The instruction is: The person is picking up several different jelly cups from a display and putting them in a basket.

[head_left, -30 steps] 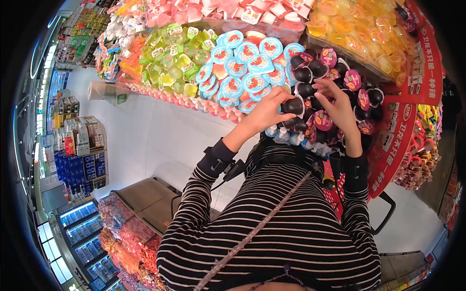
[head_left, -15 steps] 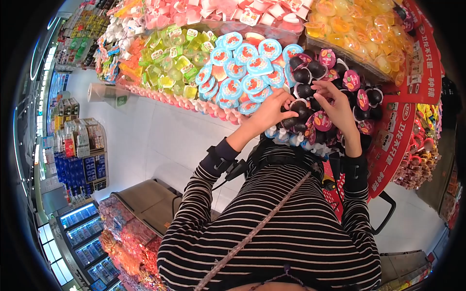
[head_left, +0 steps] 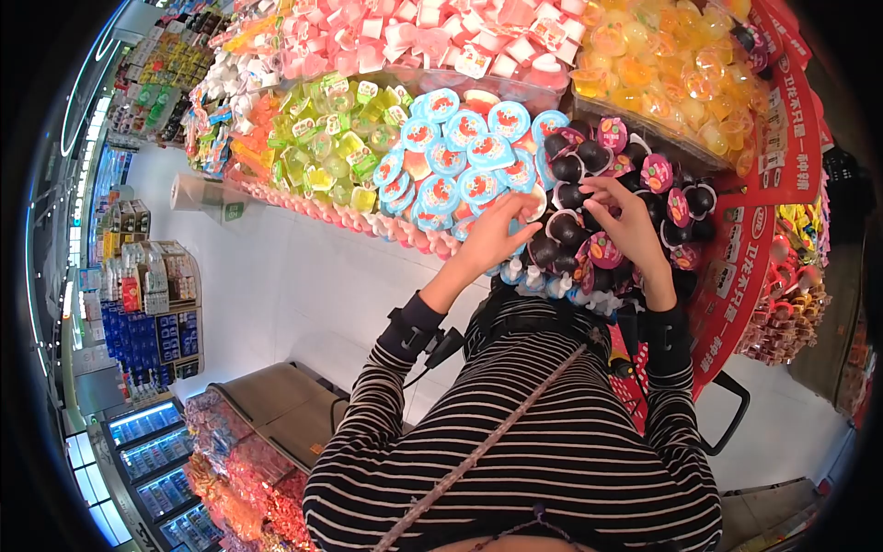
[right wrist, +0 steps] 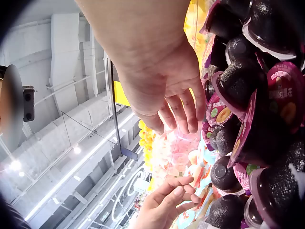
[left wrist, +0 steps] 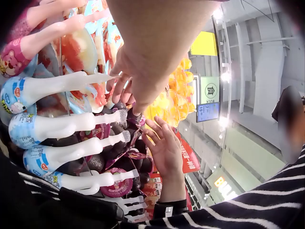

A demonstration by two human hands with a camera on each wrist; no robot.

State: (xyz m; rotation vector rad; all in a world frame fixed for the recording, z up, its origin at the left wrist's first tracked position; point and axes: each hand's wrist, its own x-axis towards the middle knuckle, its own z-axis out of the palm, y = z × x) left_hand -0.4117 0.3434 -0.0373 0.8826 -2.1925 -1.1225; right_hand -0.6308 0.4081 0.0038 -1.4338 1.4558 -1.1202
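My left hand (head_left: 494, 235) is over the seam between the blue-lidded jelly cups (head_left: 485, 156) and the dark jelly cups (head_left: 567, 168), its fingers loosely bent. Close to its fingertips is a dark cup with a pale rim (head_left: 565, 228). In the right wrist view the left hand (right wrist: 167, 202) shows nothing in its fingers. My right hand (head_left: 628, 225) hovers over the dark cups, thumb and fingers spread apart; the right wrist view shows its palm (right wrist: 164, 81) bare. Pink-purple lids (right wrist: 283, 90) face various ways among the dark cups.
White bottle-shaped packs with blue ends (left wrist: 52, 124) line the front edge. Green jellies (head_left: 340, 138) lie to the left, pink ones (head_left: 414, 41) behind, and yellow ones (head_left: 667, 69) in a clear bin. A red banner (head_left: 759, 248) curves round the right side.
My left hand has drawn back from a dark cup and shifted slightly left, its fingers less bent. The right hand keeps nearly the same pose. The head view has shifted slightly.
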